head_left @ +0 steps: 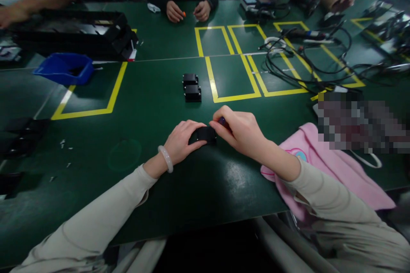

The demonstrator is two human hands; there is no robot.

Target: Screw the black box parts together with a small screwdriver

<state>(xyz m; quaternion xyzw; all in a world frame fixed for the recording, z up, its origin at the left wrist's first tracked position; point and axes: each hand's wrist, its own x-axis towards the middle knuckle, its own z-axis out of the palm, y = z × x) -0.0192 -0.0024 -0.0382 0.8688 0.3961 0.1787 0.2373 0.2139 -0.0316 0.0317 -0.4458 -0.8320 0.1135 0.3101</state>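
My left hand [184, 143], with a pale bracelet on its wrist, holds a small black box-shaped part [206, 135] on the green table, thumb on the near side and fingers on the far side. At the right end of this part, my right hand [238, 130] is closed around a thin tool with a dark purple handle [223, 122]. Most of the tool is hidden by the fingers, so its kind and tip do not show. Beyond my hands, two similar black parts [192, 89] stand one behind the other, with small shiny bits at their sides.
A blue scoop-shaped bin [65, 68] and a black rack [73, 36] are at the left. Small silver pieces [62, 143] lie near more black parts [22, 136]. Pink cloth [320, 158] lies at right, with cables [307, 59] behind. Across the table, a person's hands [175, 11] rest.
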